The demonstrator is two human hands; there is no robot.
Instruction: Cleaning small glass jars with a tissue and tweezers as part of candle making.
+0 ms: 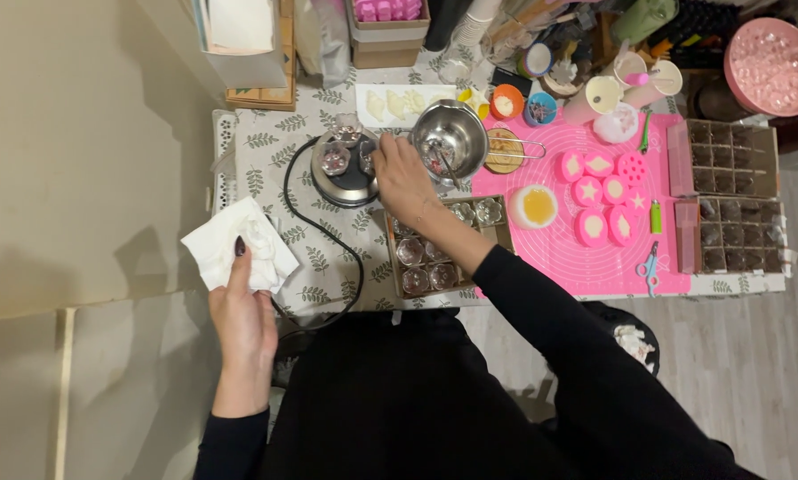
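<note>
While both hands are busy, the scene reads as follows:

Desk (pixel 266 151): covered by a leaf-print cloth, crowded from end to end.
Mat (pixel 594 258): pink, on the right part of the desk, carrying round pink moulds (pixel 592 227) with pale star and heart fillings.
Trays (pixel 732 160): two brown gridded ones at the desk's right edge.
Box (pixel 497 233): brown, near the front edge beside the mat, holding clear glass cups (pixel 410 252); the right forearm crosses above it.
Bowl (pixel 452 132): steel, tilted, just right of the right hand.
Hotplate (pixel 346 178): round, dark, with small glass cups on top and a black cord (pixel 315 227) looping toward the front edge.
Tissue (pixel 239 244): white, crumpled, at the desk's left front corner.
Left hand (pixel 242 324): fingers closed on the tissue's lower edge, pinching it.
Right hand (pixel 403 173): reached forward between hotplate and bowl, fingers curled at the bowl's rim; what it grasps cannot be told.
Scissors (pixel 650 265): small, blue-handled, on the mat's front right.
</note>
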